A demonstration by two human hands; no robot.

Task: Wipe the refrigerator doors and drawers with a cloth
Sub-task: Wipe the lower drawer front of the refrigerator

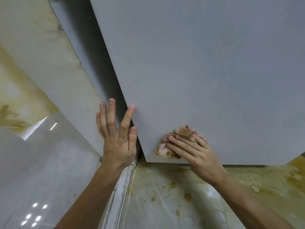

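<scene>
The tiled floor [33,187] on the left was pale and shiny, with little lights shining back in it. A smooth white wall panel [49,71] stood next to it. The left hand [116,138] lay flat by the left edge of the grey refrigerator front [198,63]. Its fingers were straight and spread and held nothing, and the pointer fingertip touched that edge. The front looked flat, dull and smooth. I could not tell if it was a door or a drawer.

Near its bottom left corner sat the cloth [161,150]. It was soft and bunched up, pink with brownish green marks. The right hand [198,156] pressed it on the front with straight fingers laid over it.

To wipe well, I think the hand should push evenly, go right down to the bottom edge, and turn the cloth to a cleaner side. Below, the stained floor [165,204] looked like marble, with yellow-brown blotches and crumbs.
</scene>
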